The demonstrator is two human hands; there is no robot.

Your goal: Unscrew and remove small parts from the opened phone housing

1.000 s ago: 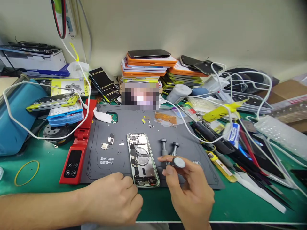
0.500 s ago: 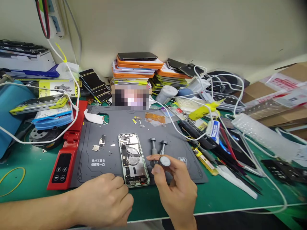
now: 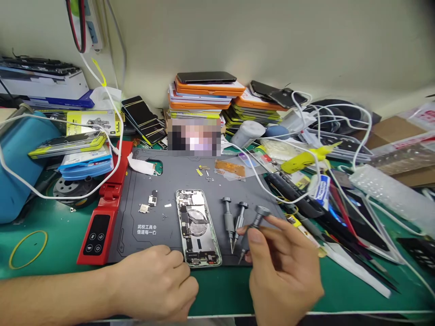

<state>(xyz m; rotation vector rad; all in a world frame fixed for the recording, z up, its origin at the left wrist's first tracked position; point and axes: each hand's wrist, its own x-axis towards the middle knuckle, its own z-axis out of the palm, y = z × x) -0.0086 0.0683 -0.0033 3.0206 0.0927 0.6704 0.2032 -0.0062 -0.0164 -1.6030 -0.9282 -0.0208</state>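
Hands (image 3: 158,280) (image 3: 287,267) flank the open phone (image 3: 198,228)

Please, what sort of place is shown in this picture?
Probably a phone repair workplace: an opened phone lies on a grey mat, two screwdrivers lie beside it, and the right hand holds another screwdriver.

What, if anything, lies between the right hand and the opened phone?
Two things: the left screwdriver, nearer the opened phone, and the middle screwdriver, closer to the right hand. Both appear to lie on the grey mat, so the held screwdriver could probably pass above them.
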